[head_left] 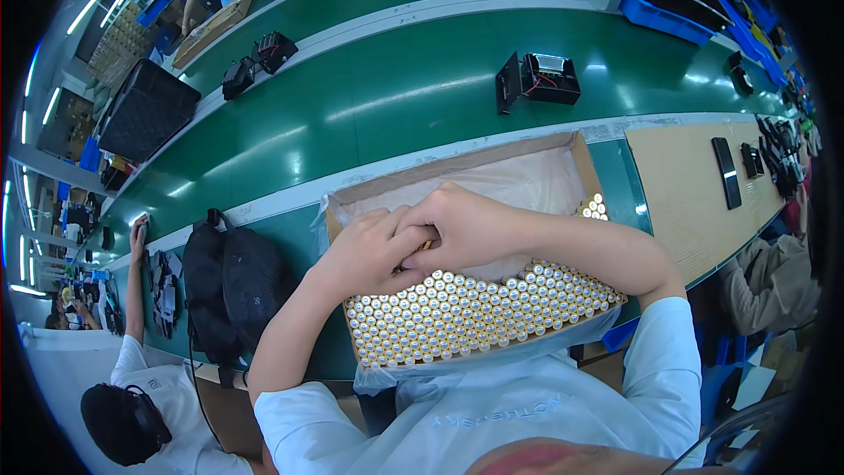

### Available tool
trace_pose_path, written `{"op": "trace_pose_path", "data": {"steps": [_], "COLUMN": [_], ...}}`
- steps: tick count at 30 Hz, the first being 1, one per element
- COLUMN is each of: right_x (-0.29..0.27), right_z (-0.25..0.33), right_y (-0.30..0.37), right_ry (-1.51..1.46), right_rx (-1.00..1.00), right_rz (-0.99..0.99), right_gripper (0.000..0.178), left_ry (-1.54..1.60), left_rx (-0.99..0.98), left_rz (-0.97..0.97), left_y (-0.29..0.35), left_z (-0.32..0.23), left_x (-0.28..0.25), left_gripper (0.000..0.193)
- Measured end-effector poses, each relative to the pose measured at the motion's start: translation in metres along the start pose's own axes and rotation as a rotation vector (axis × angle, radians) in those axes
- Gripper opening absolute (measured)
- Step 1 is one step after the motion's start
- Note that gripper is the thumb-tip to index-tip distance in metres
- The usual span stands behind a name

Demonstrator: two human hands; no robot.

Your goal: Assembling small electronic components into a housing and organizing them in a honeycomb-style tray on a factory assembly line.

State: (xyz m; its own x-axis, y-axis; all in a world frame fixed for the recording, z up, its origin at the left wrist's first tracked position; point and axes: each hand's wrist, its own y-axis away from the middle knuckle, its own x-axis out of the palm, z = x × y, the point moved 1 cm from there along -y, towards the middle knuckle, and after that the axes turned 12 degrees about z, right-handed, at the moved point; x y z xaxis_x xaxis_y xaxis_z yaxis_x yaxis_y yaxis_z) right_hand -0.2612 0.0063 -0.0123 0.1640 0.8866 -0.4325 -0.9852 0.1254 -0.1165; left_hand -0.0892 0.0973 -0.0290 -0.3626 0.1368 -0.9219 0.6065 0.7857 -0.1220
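Note:
A cardboard box lined with clear plastic stands in front of me. Its near part is packed with upright gold cylindrical batteries with pale round ends; a few more stand at the far right corner. Over the packed rows' far edge, my left hand and my right hand meet with their fingers bent and closed together. A bit of gold shows between them, seemingly batteries, mostly hidden by my fingers. The far part of the box shows bare plastic lining.
Beyond the box runs a green conveyor belt carrying a black device with red wires. A black bag lies to my left, near a co-worker in a black cap. A cardboard sheet lies right, bearing a black device.

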Motion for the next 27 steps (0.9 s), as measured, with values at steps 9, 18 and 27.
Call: {"op": "trace_pose_path", "data": {"steps": [9,18,27], "right_x": [0.001,0.004,0.007], "right_z": [-0.001,-0.001,-0.004], "right_y": [-0.001,0.0,0.001], "right_ry": [0.013,0.001,0.061], "right_rx": [0.007,0.005,-0.054], "right_rz": [0.025,0.01,0.014], "right_gripper": [0.017,0.016,0.015], "left_ry": [0.02,0.056,0.484], "left_rx": [0.007,0.017,0.057], "left_rz": [-0.006,0.042,-0.27], "left_y": [0.001,0.001,-0.006], "left_z": [0.0,0.0,0.008], "left_x": [0.001,-0.004,-0.024], "left_gripper": [0.039,0.034,0.033]}}
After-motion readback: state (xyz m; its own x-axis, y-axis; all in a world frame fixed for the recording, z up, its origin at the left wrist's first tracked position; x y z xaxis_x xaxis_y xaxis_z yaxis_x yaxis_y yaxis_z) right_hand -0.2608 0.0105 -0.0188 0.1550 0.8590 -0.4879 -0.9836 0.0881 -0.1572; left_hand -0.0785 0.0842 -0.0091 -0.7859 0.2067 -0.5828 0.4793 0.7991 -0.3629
